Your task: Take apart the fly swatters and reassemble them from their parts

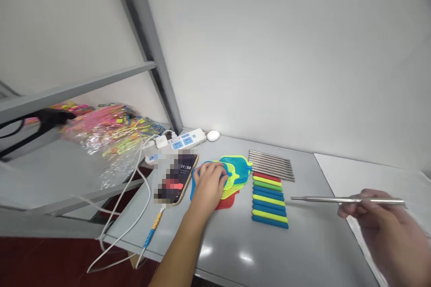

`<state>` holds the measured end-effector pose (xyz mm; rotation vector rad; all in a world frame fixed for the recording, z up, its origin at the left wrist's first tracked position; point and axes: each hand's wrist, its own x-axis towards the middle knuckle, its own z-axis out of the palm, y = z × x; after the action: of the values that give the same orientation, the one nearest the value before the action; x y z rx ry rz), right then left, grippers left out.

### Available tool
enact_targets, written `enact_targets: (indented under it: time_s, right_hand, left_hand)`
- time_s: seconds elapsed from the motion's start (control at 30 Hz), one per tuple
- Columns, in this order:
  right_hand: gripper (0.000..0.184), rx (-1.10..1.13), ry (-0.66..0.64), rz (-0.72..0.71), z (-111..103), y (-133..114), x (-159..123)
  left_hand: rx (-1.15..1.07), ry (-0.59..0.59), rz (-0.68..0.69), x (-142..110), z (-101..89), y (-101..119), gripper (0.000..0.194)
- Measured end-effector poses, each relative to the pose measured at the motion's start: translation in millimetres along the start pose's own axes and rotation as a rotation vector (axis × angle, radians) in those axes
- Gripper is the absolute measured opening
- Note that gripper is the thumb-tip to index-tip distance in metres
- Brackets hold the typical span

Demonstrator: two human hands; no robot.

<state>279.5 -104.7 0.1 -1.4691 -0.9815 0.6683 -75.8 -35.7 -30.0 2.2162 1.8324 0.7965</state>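
Observation:
My right hand [387,228] holds a silver metal rod [323,199] level above the right side of the table, its thinner end pointing left. My left hand [210,184] lies over a loose pile of plastic fly swatter heads, fingers curled on a blue fly swatter head [229,170]; its fingertips are partly hidden. Around that hand spread a teal head [239,167], a yellow head [232,192] and a red head [226,202]. Right of the pile, several coloured handle grips [269,202] in red, yellow, green and blue lie in a row. Behind them are several more metal rods [271,165], side by side.
A phone [183,179] with a cable lies left of the pile. Behind it are a power strip [191,140] and a white oval object [213,136]. Bagged colourful items [114,130] sit beyond a grey metal frame [148,49]. A white sheet [363,172] covers the table's right side.

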Motion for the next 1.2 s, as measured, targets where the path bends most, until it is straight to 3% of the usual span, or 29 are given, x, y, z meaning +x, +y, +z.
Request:
enact_targets:
  time_s: [0.2, 0.3, 0.43, 0.57, 0.8, 0.97, 1.2]
  right_hand:
    - [0.011, 0.556, 0.171, 0.316, 5.7, 21.3, -55.4]
    - [0.009, 0.770, 0.253, 0.457, 9.3, 28.7, -68.9]
    - [0.010, 0.933, 0.230, 0.538, 17.4, 37.8, -72.6]
    - [0.012, 0.954, 0.095, 0.569, 13.9, 46.8, -59.8]
    - [0.016, 0.987, -0.010, 0.596, 3.3, 52.3, -43.9]
    - [0.015, 1.017, -0.072, 0.608, 6.5, 51.4, -48.8]
    - [0.013, 1.073, -0.096, 0.575, 2.7, 49.9, -51.9]
  left_hand:
    - [0.046, 0.014, 0.052, 4.7, -3.8, -0.5, 0.013]
    - [0.065, 0.039, 0.141, 5.4, -12.4, 8.7, 0.015]
    - [0.016, 0.024, 0.275, -3.1, -25.5, 28.5, 0.018]
    - [-0.054, -0.019, 0.244, -23.7, -21.7, 47.0, 0.023]
    - [0.108, -0.256, 0.121, -47.8, 15.2, 59.8, 0.030]
    - [0.187, -0.227, 0.126, -46.7, 23.0, 56.0, 0.031]
    - [0.193, -0.134, 0.247, -42.7, 14.8, 54.1, 0.028]
